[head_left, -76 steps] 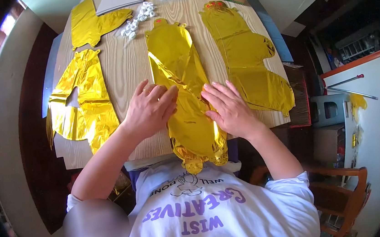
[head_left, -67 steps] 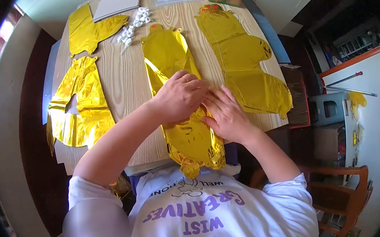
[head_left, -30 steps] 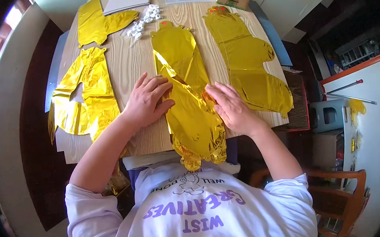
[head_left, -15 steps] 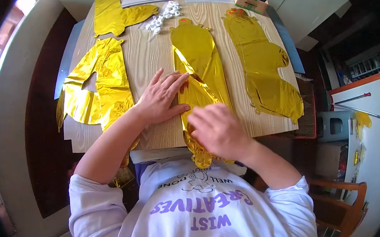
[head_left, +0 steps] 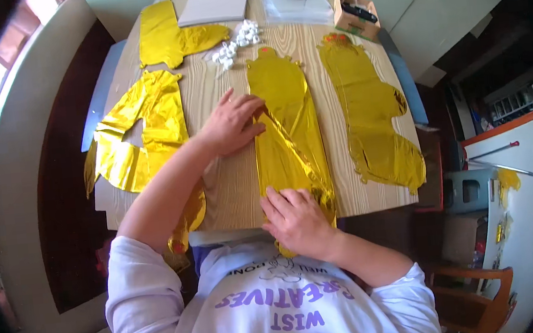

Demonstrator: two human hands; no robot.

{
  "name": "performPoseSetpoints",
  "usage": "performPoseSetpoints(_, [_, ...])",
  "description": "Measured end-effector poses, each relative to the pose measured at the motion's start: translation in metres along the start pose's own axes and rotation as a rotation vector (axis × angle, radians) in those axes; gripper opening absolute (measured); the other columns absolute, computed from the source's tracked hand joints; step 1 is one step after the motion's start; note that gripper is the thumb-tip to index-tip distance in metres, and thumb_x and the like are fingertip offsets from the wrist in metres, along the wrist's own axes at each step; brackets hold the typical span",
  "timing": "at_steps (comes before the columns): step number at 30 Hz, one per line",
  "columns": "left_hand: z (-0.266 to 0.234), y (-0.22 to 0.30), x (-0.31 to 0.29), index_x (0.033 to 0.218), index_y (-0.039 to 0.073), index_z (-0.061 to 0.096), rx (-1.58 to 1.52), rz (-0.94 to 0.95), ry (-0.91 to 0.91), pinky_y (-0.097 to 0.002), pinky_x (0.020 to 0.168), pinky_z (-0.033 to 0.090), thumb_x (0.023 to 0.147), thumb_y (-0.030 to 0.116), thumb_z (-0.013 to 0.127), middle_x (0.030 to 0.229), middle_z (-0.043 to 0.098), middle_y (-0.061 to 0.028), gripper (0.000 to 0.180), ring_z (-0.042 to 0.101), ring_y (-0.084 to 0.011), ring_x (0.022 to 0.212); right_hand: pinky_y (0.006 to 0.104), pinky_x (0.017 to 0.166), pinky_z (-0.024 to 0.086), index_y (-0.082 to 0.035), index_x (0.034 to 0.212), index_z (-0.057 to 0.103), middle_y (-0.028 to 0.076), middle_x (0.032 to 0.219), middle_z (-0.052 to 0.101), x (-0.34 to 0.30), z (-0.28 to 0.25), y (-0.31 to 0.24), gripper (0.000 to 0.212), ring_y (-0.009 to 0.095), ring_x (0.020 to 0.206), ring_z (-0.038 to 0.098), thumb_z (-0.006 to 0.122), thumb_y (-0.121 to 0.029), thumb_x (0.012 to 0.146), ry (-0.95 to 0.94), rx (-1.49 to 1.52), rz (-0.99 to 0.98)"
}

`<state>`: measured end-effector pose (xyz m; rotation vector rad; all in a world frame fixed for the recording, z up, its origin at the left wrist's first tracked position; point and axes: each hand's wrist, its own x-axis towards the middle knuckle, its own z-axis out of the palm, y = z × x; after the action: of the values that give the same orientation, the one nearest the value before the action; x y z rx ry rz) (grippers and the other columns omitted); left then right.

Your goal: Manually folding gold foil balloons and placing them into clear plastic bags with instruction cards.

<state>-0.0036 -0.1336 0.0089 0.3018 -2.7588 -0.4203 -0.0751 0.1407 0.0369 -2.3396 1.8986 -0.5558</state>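
A flat gold foil balloon (head_left: 279, 101) lies lengthwise in front of me on the wooden table, with a slanting crease down its lower half. My left hand (head_left: 235, 123) rests at its left edge, fingertips on the foil and thumb held apart. Over the balloon's near end, my right hand (head_left: 297, 218) is laid with fingers stretched out, pressing on the foil near the table's front edge. Part of that near end hides beneath the hand and hangs past the edge. Neither hand grips anything that I can see.
Other gold foil balloons lie left (head_left: 166, 125), far left (head_left: 161, 35) and right (head_left: 370, 111). Beyond the middle one sits a heap of small white pieces (head_left: 244, 35). Further back are a white paper stack (head_left: 213, 8), clear plastic bags (head_left: 296, 4) and a small box (head_left: 356, 16) holding black items.
My right hand has come down toward me and now lies on the balloon's near end. The crease looks less spread. My left hand stays at the left edge.
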Motion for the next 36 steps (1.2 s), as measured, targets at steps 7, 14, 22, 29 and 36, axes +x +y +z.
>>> performPoseSetpoints(7, [0.013, 0.058, -0.017, 0.155, 0.001, 0.030, 0.089, -0.182, -0.143, -0.0545, 0.124, 0.011, 0.098, 0.056, 0.050, 0.163, 0.023, -0.0239, 0.083, 0.018, -0.0393, 0.153, 0.0395, 0.086, 0.055, -0.001, 0.119, 0.067, 0.020, 0.116, 0.067, 0.066, -0.064, 0.078, 0.032, 0.029, 0.101, 0.067, 0.064, -0.024, 0.096, 0.086, 0.520, 0.148])
performPoseSetpoints(14, [0.034, 0.056, -0.002, 0.158, 0.000, 0.022, 0.082, -0.180, -0.031, -0.0554, 0.124, 0.009, 0.097, 0.064, 0.042, 0.164, 0.019, -0.0253, 0.091, 0.016, -0.0417, 0.153, 0.0429, 0.088, 0.054, -0.006, 0.109, 0.071, 0.017, 0.105, 0.072, 0.318, -0.055, 0.259, 0.032, 0.034, 0.100, 0.069, 0.065, -0.033, 0.092, 0.189, 0.064, 0.201])
performPoseSetpoints(22, [0.012, 0.061, -0.003, 0.153, -0.005, 0.030, 0.000, -0.112, -0.163, -0.0565, 0.122, 0.015, 0.094, 0.062, 0.049, 0.161, 0.027, -0.0264, 0.091, 0.023, -0.0428, 0.150, 0.0427, 0.117, 0.035, 0.002, 0.147, 0.043, 0.022, 0.154, 0.042, 0.463, 0.022, 0.301, 0.070, 0.034, 0.142, 0.041, 0.059, -0.043, 0.097, 0.000, -0.271, 0.401])
performPoseSetpoints(29, [0.014, 0.059, -0.004, 0.153, -0.004, 0.031, -0.072, -0.165, -0.143, -0.0550, 0.123, 0.013, 0.095, 0.059, 0.049, 0.160, 0.028, -0.0280, 0.087, 0.022, -0.0437, 0.150, 0.0445, 0.077, 0.060, -0.007, 0.093, 0.075, 0.017, 0.091, 0.075, 0.474, 0.039, 0.293, 0.020, 0.035, 0.087, 0.074, 0.057, -0.013, 0.087, -0.126, -0.554, -0.083])
performPoseSetpoints(36, [0.011, 0.060, -0.006, 0.154, -0.002, 0.030, -0.043, -0.176, -0.156, -0.0549, 0.124, 0.011, 0.095, 0.061, 0.049, 0.162, 0.025, -0.0263, 0.088, 0.018, -0.0438, 0.152, 0.0445, 0.077, 0.058, -0.016, 0.086, 0.078, 0.011, 0.094, 0.075, 0.474, 0.033, 0.273, 0.020, 0.032, 0.088, 0.072, 0.059, -0.021, 0.088, 0.038, -0.637, 0.009])
